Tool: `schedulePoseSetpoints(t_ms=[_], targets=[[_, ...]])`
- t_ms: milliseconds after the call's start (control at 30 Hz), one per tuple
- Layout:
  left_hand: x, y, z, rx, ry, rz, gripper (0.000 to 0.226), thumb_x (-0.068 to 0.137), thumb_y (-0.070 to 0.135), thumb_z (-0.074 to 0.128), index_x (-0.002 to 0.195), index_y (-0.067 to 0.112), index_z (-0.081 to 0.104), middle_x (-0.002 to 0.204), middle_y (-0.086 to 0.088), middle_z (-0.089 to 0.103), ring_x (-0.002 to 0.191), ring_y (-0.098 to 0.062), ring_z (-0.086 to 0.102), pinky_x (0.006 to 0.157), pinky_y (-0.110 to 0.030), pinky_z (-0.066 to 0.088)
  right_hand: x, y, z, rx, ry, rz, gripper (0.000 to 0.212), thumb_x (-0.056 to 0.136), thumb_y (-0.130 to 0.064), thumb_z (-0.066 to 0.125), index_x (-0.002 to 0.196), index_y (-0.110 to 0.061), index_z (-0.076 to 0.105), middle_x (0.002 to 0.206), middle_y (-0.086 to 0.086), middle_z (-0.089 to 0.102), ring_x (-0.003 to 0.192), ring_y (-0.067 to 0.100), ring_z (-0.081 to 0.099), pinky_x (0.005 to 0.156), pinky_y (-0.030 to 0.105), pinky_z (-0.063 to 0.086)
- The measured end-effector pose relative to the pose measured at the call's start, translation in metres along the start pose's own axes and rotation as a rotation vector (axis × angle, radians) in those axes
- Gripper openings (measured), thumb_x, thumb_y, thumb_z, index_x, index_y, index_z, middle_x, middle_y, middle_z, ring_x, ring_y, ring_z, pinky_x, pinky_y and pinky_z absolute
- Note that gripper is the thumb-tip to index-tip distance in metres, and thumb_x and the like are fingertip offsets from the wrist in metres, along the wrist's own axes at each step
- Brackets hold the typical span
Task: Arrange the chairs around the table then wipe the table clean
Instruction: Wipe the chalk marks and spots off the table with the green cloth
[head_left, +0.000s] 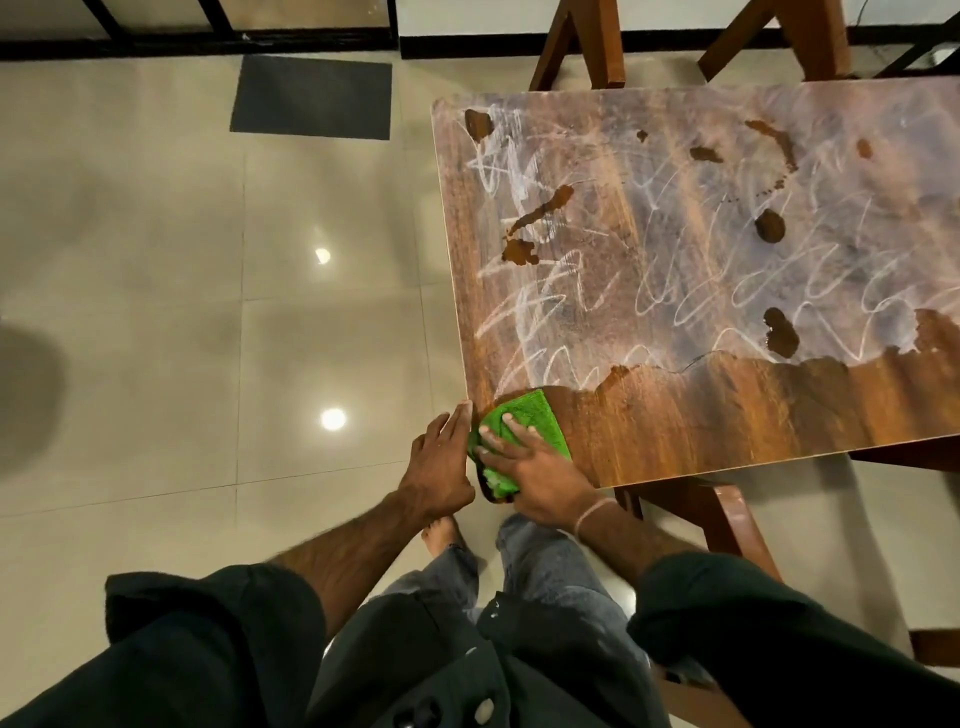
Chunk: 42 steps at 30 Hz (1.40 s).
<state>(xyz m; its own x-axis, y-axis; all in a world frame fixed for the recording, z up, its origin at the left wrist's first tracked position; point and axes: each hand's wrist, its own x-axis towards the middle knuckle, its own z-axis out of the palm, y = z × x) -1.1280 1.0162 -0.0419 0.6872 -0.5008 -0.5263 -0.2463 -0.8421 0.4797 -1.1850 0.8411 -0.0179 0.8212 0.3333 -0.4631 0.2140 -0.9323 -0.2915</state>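
A brown wooden table (727, 415) fills the right half of the view. White scribbles and dark wet patches cover most of its top, while a strip along the near edge is glossy and free of marks. My right hand (540, 473) presses flat on a green cloth (524, 421) at the table's near left corner, part of the cloth hanging over the edge. My left hand (439, 467) rests with fingers extended against that corner's edge, beside the cloth. Wooden chairs stand at the far side (587, 47) and the near side (737, 525), partly hidden by the table.
Glossy beige floor tiles (182, 312) stretch to the left, reflecting ceiling lights. A dark grey mat (311, 96) lies at the far wall by black-framed glass panels. My bare feet and grey trouser legs (519, 571) stand close to the table corner.
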Motion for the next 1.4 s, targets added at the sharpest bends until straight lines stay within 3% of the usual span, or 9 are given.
schedulePoseSetpoints(t_ms=[133, 233, 433, 667, 833, 967, 1067, 1300, 1400], targets=[[0.003, 0.0, -0.003, -0.02, -0.009, -0.005, 0.12, 0.076, 0.015, 0.076, 0.16, 0.016, -0.01, 0.169, -0.004, 0.007, 0.153, -0.027, 0.009, 0.122, -0.05, 0.021, 0.012, 0.05, -0.009, 0.012, 0.058, 0.253, 0.083, 0.088, -0.019, 0.047, 0.157, -0.03, 0.003, 0.165, -0.002, -0.006, 0.15, 0.029, -0.012, 0.122, 0.052, 0.009], [0.008, 0.002, -0.009, -0.039, -0.008, -0.017, 0.121, 0.076, 0.015, 0.077, 0.16, 0.017, -0.01, 0.169, -0.005, 0.005, 0.153, -0.027, 0.012, 0.122, -0.05, 0.022, 0.047, 0.024, -0.01, 0.143, 0.092, 0.502, 0.083, 0.091, -0.03, 0.043, 0.155, -0.025, -0.009, 0.162, 0.0, -0.019, 0.146, 0.038, -0.022, 0.116, 0.058, -0.01], [0.022, 0.007, -0.022, -0.096, -0.012, -0.052, 0.124, 0.067, 0.026, 0.074, 0.16, 0.012, -0.007, 0.168, -0.008, 0.008, 0.151, -0.031, 0.018, 0.119, -0.051, 0.025, 0.026, 0.027, -0.012, -0.02, 0.043, 0.028, 0.088, 0.082, -0.015, 0.053, 0.157, -0.028, 0.009, 0.165, -0.004, -0.003, 0.151, 0.028, -0.009, 0.121, 0.05, 0.007], [0.044, 0.013, -0.033, -0.083, 0.017, -0.06, 0.123, 0.073, 0.031, 0.077, 0.16, 0.016, -0.009, 0.168, -0.003, -0.014, 0.154, -0.029, 0.008, 0.123, -0.049, 0.02, 0.028, 0.069, -0.048, 0.101, 0.136, 0.568, 0.081, 0.084, -0.027, 0.059, 0.154, -0.024, 0.018, 0.153, 0.012, 0.019, 0.136, 0.04, 0.022, 0.109, 0.061, 0.029], [0.057, 0.016, -0.046, -0.062, 0.064, -0.054, 0.106, 0.082, 0.025, 0.068, 0.161, 0.013, -0.002, 0.169, -0.004, -0.01, 0.154, -0.03, 0.009, 0.123, -0.047, 0.022, 0.01, 0.056, -0.031, 0.018, 0.039, 0.15, 0.077, 0.086, -0.021, 0.057, 0.154, -0.028, 0.022, 0.145, 0.008, 0.032, 0.128, 0.032, 0.038, 0.105, 0.051, 0.042], [0.068, 0.017, -0.052, -0.051, 0.08, -0.049, 0.102, 0.088, 0.03, 0.067, 0.161, 0.019, -0.003, 0.17, -0.001, -0.006, 0.154, -0.029, 0.012, 0.124, -0.046, 0.022, 0.007, 0.108, -0.049, 0.127, 0.127, 0.385, 0.067, 0.09, -0.018, 0.059, 0.151, -0.021, 0.032, 0.139, 0.007, 0.036, 0.109, 0.027, 0.058, 0.091, 0.036, 0.055], [0.075, 0.017, -0.055, -0.005, 0.076, -0.071, 0.101, 0.087, 0.034, 0.066, 0.161, 0.018, -0.001, 0.17, 0.0, -0.004, 0.153, -0.029, 0.013, 0.123, -0.048, 0.024, 0.033, 0.102, -0.057, 0.206, 0.207, 0.578, 0.065, 0.092, -0.015, 0.055, 0.151, -0.011, 0.029, 0.141, 0.016, 0.035, 0.106, 0.032, 0.06, 0.086, 0.037, 0.055], [0.087, 0.013, -0.059, 0.006, 0.063, -0.062, 0.102, 0.084, 0.039, 0.061, 0.161, 0.015, -0.002, 0.17, -0.003, -0.006, 0.154, -0.029, 0.009, 0.123, -0.049, 0.024, 0.025, 0.094, -0.053, 0.053, 0.057, 0.065, 0.067, 0.091, -0.021, 0.052, 0.153, -0.029, 0.028, 0.143, 0.004, 0.036, 0.125, 0.029, 0.046, 0.108, 0.044, 0.041], [0.092, 0.011, -0.064, -0.015, 0.054, -0.038, 0.103, 0.086, 0.044, 0.06, 0.161, 0.019, -0.006, 0.169, -0.001, -0.009, 0.155, -0.027, 0.007, 0.124, -0.048, 0.022, 0.03, 0.122, -0.06, -0.029, 0.064, 0.247, 0.071, 0.087, -0.024, 0.055, 0.152, -0.031, 0.028, 0.142, 0.006, 0.037, 0.129, 0.031, 0.036, 0.111, 0.05, 0.034]])
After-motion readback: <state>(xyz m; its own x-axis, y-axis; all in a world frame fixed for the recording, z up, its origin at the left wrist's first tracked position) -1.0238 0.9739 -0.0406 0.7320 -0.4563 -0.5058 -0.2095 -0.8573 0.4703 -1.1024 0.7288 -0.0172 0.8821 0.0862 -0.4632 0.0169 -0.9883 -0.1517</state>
